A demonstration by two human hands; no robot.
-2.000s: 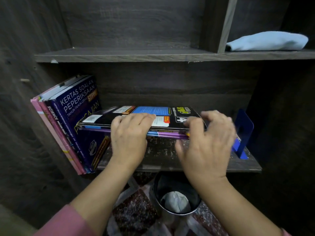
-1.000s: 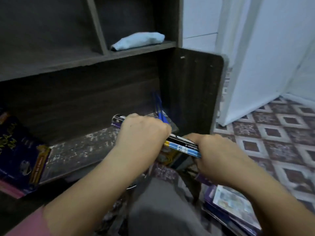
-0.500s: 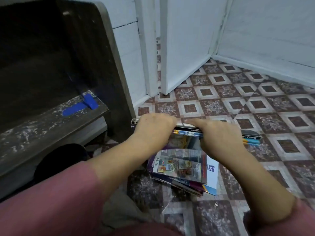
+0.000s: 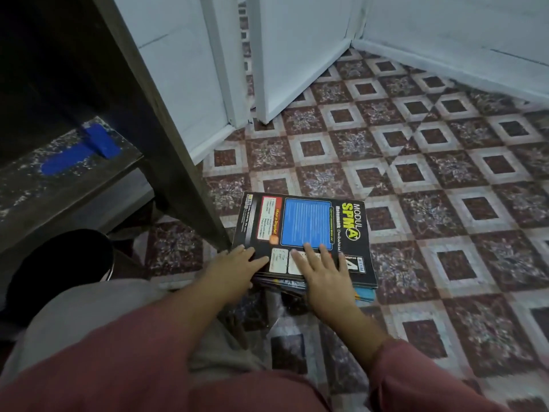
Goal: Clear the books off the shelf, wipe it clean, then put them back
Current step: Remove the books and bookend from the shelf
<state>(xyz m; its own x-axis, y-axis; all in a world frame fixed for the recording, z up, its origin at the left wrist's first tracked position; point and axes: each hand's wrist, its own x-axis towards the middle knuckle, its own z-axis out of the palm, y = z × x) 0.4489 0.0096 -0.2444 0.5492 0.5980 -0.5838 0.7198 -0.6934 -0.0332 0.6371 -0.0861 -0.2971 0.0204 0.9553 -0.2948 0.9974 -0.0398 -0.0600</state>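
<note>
Clearing underway | black-covered stack of thin books [image 4: 303, 230] on tiled floor [image 4: 451, 179] | left hand [image 4: 234, 270], right hand [image 4: 322, 273]: fingers straight, flat on top | dusty dark wooden shelf [image 4: 59, 185]: wipe, restock pending

Dim, cool indoor light falls evenly on the white walls [image 4: 445, 22] and patterned floor tiles [image 4: 445, 173], the shelf unit [image 4: 133, 93] at left sinks into near-black shadow, straight edges bow with wide-angle distortion, and the near sleeves [image 4: 133, 376] look soft.

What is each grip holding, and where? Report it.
Nothing held: left grip and right grip lie flat, fingers straight, on the near end of the top book.
</note>
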